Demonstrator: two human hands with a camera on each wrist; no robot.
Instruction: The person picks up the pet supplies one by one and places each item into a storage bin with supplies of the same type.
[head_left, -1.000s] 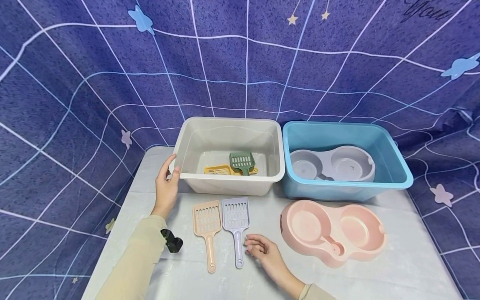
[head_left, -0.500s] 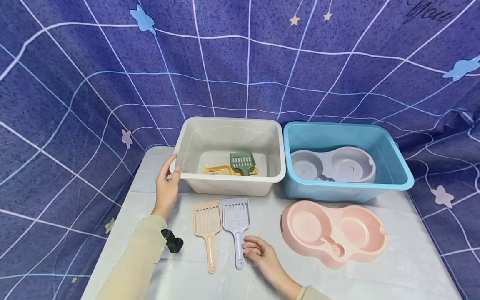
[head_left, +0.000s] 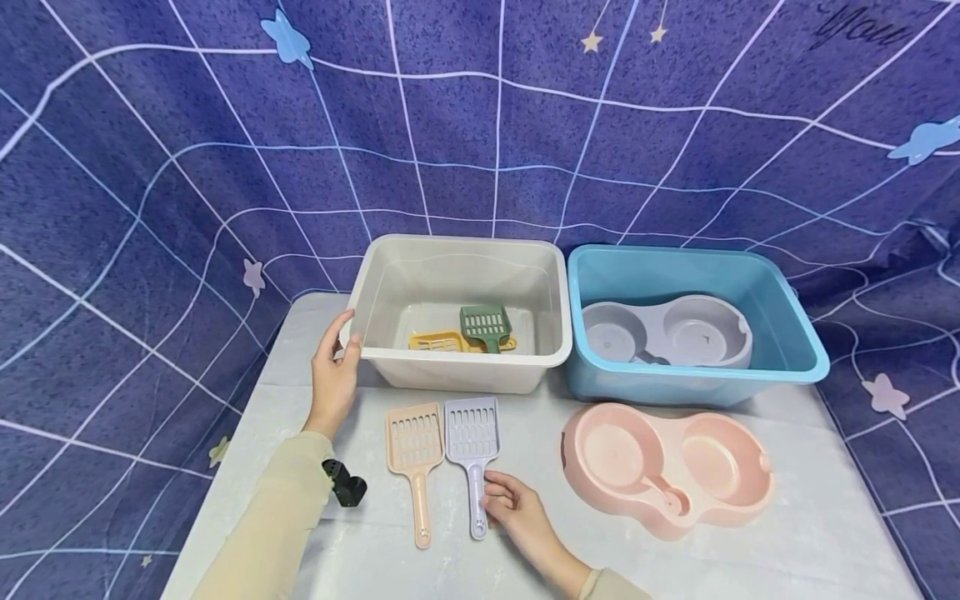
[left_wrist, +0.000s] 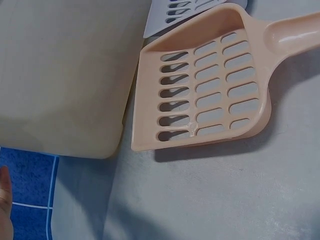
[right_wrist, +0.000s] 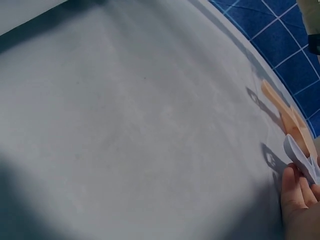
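Observation:
My left hand (head_left: 333, 379) is at the left front corner of the off-white tub (head_left: 457, 372), with fingers and thumb touching its rim. In the left wrist view, only a bit of that hand shows at the left edge. My right hand (head_left: 525, 518) has loosely bent fingertips against the right side of the lavender litter scoop's handle (head_left: 476, 492); whether they pinch it is unclear. Left of it lies a peach litter scoop (head_left: 421, 500). Inside the off-white tub are a green litter scoop (head_left: 484, 323) and a yellow litter scoop (head_left: 438, 342).
A blue tub (head_left: 675, 379) stands right of the off-white one, holding a grey double pet bowl (head_left: 656, 315). In front of it sits a pink double pet bowl (head_left: 678, 467). A patterned blue curtain (head_left: 450, 125) backs the pale tabletop (head_left: 375, 567).
My right hand has moved slightly left, from beside the lavender scoop's handle to touching it. My left hand stays at the tub's rim.

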